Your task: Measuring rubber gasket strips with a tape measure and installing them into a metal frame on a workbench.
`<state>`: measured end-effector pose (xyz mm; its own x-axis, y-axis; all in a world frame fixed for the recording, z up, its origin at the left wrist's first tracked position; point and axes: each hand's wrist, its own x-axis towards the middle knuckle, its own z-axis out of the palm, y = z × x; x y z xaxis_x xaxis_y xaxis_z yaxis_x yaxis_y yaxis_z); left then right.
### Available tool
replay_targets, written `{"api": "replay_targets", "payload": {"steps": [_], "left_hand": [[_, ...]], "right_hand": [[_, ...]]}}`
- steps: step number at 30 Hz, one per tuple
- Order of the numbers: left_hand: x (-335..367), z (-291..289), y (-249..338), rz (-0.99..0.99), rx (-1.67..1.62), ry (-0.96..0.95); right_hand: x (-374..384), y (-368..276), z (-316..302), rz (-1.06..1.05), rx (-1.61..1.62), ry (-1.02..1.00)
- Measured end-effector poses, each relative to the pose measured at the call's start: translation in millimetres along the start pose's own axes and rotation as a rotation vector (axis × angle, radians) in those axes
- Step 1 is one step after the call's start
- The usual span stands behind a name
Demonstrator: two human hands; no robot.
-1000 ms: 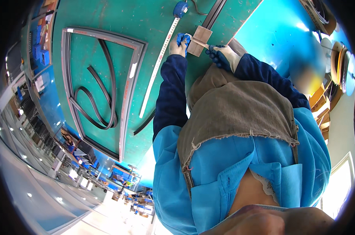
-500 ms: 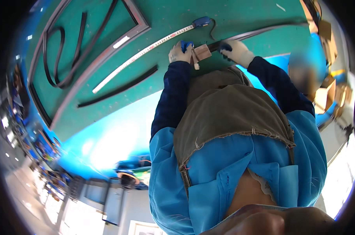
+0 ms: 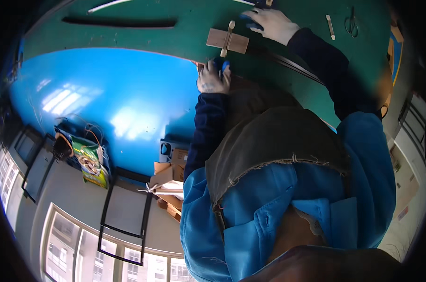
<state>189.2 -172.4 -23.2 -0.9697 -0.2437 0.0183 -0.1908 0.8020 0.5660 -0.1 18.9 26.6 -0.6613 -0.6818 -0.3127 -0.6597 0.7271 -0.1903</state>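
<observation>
My left hand (image 3: 213,79), in a pale glove with blue fingertips, is at the near edge of the green tabletop (image 3: 278,42), its fingers curled. What it grips, if anything, is hidden. Just beyond it lies a flat wooden block (image 3: 216,37) with a narrow pale strip (image 3: 228,38) across it. My right hand (image 3: 271,24), gloved alike, reaches over the table with its fingers stretched leftward and nothing visible in them. Close above it, a tape measure case (image 3: 263,3) is partly cut off by the upper border. A dark long strip (image 3: 293,65) runs below my right forearm.
A black curved strip (image 3: 119,22) lies at the left of the table, with part of the white tape blade (image 3: 110,4) above it. Scissors (image 3: 351,26) and a small pale strip (image 3: 330,27) lie at the right. Cardboard boxes (image 3: 168,176) stand at lower left.
The view has swung, so the table sits higher and the large frame is out of sight. My left hand has left the wooden block for the table edge; my right is nearer the tape measure.
</observation>
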Motion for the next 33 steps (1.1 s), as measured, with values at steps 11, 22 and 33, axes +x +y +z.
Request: {"api": "replay_targets", "payload": {"steps": [11, 22, 33], "left_hand": [[28.3, -4.3, 20.6, -0.063, 0.128, -0.225], [44.7, -5.4, 24.0, -0.029, 0.189, -0.32], [59.5, -9.3, 25.3, 0.005, 0.281, -0.36]], "right_hand": [[69.9, -23.8, -13.8, -0.691, -0.338, -0.136], [81.4, -28.1, -18.3, -0.674, -0.43, -0.306], [85.7, -9.8, 2.6, -0.792, -0.509, -0.318]]}}
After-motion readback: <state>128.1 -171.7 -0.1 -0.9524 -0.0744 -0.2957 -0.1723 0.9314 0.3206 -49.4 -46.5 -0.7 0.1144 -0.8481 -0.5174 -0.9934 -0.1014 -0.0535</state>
